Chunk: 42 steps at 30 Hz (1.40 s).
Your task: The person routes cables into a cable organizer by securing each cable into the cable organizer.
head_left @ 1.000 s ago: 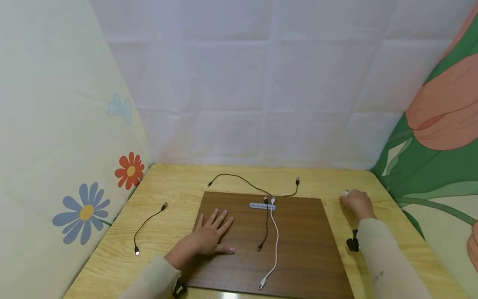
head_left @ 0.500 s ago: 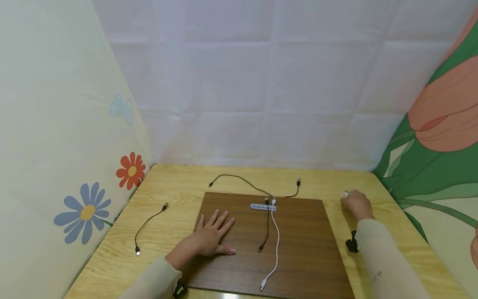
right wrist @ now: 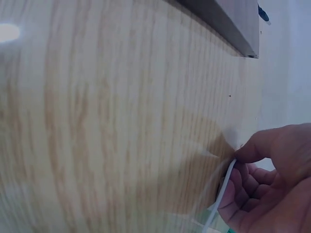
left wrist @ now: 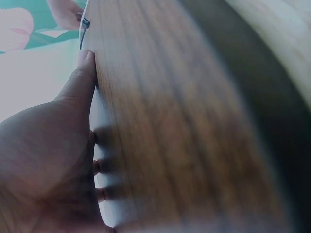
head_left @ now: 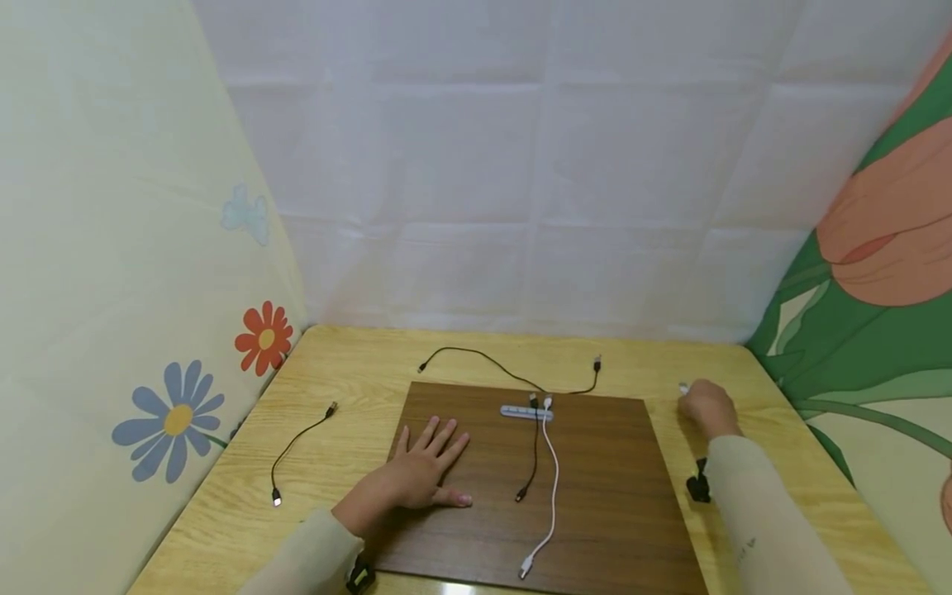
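Note:
My left hand [head_left: 422,478] lies flat on the brown board [head_left: 595,496], its fingers spread and the thumb pointing right. To the right of the board, close over the table, my right hand [head_left: 708,405] pinches a white cable [right wrist: 221,196] between thumb and fingertips. A white plug end [head_left: 684,387] pokes out past those fingers in the head view. A light blue cable clip strip [head_left: 513,411] sits at the board's far edge. One short black cable [head_left: 535,446] and one white cable [head_left: 555,471] run from its right end toward the near side.
A longer black cable [head_left: 487,358] curves across the table behind the board. Another black cable [head_left: 331,409] lies on the table at the left. White cloth [head_left: 461,207] hangs behind the table, with flower-printed cloths at both sides.
The head view has shifted slightly. My right hand has moved a little left, toward the board, with the white cable in its fingers. The left hand stays where it was on the board.

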{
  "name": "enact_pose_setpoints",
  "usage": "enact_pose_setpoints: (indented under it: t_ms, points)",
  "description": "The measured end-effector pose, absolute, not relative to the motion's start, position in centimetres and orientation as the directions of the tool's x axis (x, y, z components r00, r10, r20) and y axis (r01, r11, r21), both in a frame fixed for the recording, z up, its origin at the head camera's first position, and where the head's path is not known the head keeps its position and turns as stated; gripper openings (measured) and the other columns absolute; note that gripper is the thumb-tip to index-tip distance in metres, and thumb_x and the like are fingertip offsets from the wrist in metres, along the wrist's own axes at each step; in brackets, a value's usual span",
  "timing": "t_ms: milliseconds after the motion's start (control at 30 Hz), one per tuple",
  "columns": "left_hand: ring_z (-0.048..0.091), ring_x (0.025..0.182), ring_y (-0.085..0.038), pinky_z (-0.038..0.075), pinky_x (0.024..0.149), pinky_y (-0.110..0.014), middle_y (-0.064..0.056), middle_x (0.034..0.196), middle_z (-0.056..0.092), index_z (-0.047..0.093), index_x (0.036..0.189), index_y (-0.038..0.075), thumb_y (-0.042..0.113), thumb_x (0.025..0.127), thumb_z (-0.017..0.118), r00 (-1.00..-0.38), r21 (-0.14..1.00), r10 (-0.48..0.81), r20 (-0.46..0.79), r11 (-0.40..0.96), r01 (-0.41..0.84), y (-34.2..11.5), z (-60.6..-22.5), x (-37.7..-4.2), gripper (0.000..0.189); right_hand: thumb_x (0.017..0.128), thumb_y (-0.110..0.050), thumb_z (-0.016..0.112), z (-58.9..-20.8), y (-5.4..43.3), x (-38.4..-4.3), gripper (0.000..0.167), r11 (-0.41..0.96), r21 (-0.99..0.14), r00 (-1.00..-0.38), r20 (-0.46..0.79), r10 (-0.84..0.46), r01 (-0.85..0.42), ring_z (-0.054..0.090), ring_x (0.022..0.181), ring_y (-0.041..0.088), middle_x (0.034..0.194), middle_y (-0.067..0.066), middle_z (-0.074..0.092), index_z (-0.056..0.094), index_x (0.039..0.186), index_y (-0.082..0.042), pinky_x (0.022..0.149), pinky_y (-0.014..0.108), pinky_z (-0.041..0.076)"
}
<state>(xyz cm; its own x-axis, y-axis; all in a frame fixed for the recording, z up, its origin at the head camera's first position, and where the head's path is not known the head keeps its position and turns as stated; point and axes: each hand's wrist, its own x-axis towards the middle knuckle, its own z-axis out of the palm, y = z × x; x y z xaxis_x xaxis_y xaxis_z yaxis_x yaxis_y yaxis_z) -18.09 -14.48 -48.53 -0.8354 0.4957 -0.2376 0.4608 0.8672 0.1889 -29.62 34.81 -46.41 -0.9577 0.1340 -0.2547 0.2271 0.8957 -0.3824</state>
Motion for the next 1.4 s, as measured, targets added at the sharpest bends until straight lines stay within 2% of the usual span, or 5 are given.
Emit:
enact_pose_setpoints:
  t_ms: [567, 767, 933, 1233, 1400]
  points:
    - [0.004, 0.155, -0.039, 0.006, 0.115, -0.074, -0.011, 0.170, 0.009, 0.020, 0.163, 0.021, 0.078, 0.087, 0.049, -0.834, 0.195, 0.499, -0.237, 0.865, 0.462, -14.3, -48.6, -17.9, 0.099, 0.092, -0.023, 0.055, -47.1, 36.1, -29.2, 0.032, 0.855, -0.448, -0.959, -0.223, 0.178, 0.262, 0.049, 0.068, 0.027, 0.075, 0.015, 0.051, 0.059, 0.085, 0.008, 0.059, 0.035, 0.043]
    - [0.004, 0.155, -0.039, 0.006, 0.115, -0.074, -0.011, 0.170, 0.009, 0.019, 0.163, 0.021, 0.078, 0.088, 0.049, -0.834, 0.194, 0.500, -0.234, 0.864, 0.464, -14.2, -48.6, -17.9, 0.100, 0.100, -0.031, 0.048, -46.8, 36.6, -29.4, 0.053, 0.869, -0.443, -0.970, -0.190, 0.150, 0.221, 0.057, 0.079, 0.035, 0.092, 0.032, 0.061, 0.063, 0.102, 0.021, 0.071, 0.044, 0.050]
    - [0.004, 0.155, -0.040, 0.005, 0.114, -0.075, -0.012, 0.170, 0.009, 0.020, 0.163, 0.020, 0.077, 0.088, 0.051, -0.834, 0.208, 0.501, -0.231, 0.863, 0.461, -14.2, -48.4, -17.7, 0.100, 0.102, -0.030, 0.044, -46.1, 37.2, -29.3, 0.053, 0.846, -0.499, -0.981, -0.133, 0.143, 0.191, 0.062, 0.094, 0.043, 0.112, 0.035, 0.063, 0.060, 0.122, 0.017, 0.075, 0.048, 0.053]
    - [0.004, 0.155, -0.040, 0.006, 0.114, -0.075, -0.011, 0.170, 0.009, 0.020, 0.163, 0.020, 0.078, 0.087, 0.050, -0.840, 0.199, 0.492, -0.229, 0.868, 0.454, -14.4, -48.6, -17.8, 0.100, 0.103, -0.033, 0.047, -43.3, 36.6, -29.0, 0.053, 0.835, -0.536, -0.989, 0.000, 0.148, 0.125, 0.056, 0.108, 0.053, 0.126, 0.037, 0.056, 0.059, 0.128, 0.013, 0.082, 0.054, 0.051]
    - [0.005, 0.155, -0.040, 0.006, 0.114, -0.075, -0.011, 0.170, 0.009, 0.020, 0.163, 0.020, 0.077, 0.088, 0.050, -0.840, 0.205, 0.494, -0.226, 0.867, 0.455, -14.4, -48.7, -17.8, 0.100, 0.104, -0.035, 0.047, -42.2, 36.0, -29.1, 0.053, 0.805, -0.586, -0.977, 0.097, 0.190, 0.098, 0.059, 0.103, 0.048, 0.125, 0.035, 0.059, 0.061, 0.127, 0.010, 0.075, 0.051, 0.051]
